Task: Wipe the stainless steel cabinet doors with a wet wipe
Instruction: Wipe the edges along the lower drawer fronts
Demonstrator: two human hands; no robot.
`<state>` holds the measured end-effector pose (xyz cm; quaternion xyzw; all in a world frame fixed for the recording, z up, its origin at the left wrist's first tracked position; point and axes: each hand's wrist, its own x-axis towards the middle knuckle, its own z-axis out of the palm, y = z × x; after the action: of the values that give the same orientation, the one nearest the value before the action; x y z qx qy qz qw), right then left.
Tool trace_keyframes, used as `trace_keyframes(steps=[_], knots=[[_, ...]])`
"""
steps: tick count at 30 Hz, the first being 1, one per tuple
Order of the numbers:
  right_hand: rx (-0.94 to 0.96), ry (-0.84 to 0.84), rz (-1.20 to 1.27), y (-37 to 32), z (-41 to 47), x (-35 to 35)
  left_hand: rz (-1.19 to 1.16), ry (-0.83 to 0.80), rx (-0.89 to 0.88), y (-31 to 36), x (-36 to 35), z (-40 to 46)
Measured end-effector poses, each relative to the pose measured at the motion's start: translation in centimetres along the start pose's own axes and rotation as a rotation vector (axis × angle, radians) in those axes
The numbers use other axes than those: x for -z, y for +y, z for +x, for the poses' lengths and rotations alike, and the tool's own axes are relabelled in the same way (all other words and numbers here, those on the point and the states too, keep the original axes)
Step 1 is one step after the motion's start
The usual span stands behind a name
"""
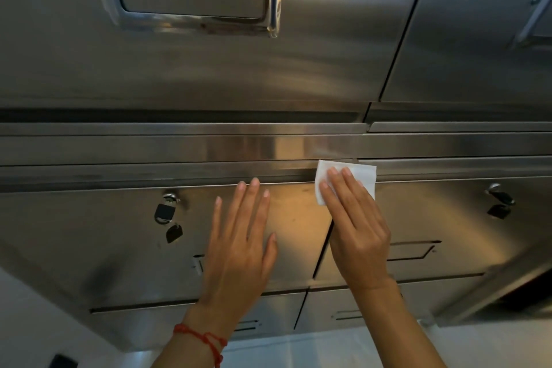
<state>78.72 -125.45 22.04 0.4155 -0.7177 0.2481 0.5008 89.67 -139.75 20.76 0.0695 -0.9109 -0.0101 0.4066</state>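
Now the right hand (355, 230) presses the wet wipe (363, 175) with flat fingers on the cabinet door (448, 218); left hand (242, 251) rests spread just beside

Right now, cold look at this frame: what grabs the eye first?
The white wipe, pressed flat by the right hand at the top edge of the lower doors, right of centre. Next, the left hand flat on the left door, a red bracelet on its wrist. Then the black padlock hanging at that door's upper left.

Dim, soft focus; warm glare; edges bowed.
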Motion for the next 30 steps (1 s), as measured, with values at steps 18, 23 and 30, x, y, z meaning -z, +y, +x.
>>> trace_keyframes(steps=[18, 23, 30], knots=[[0.056, 0.020, 0.047, -0.6, 0.5, -3.9, 0.054, -0.007, 0.033, -1.6, -2.1, 0.0], [0.103, 0.003, 0.046, -0.8, 0.9, -3.9, 0.063, -0.011, 0.039, -1.6, -2.4, 0.0], [0.058, 0.032, -0.051, 0.4, 0.1, -3.6, 0.091, -0.034, 0.028, -1.6, -2.3, -0.2]])
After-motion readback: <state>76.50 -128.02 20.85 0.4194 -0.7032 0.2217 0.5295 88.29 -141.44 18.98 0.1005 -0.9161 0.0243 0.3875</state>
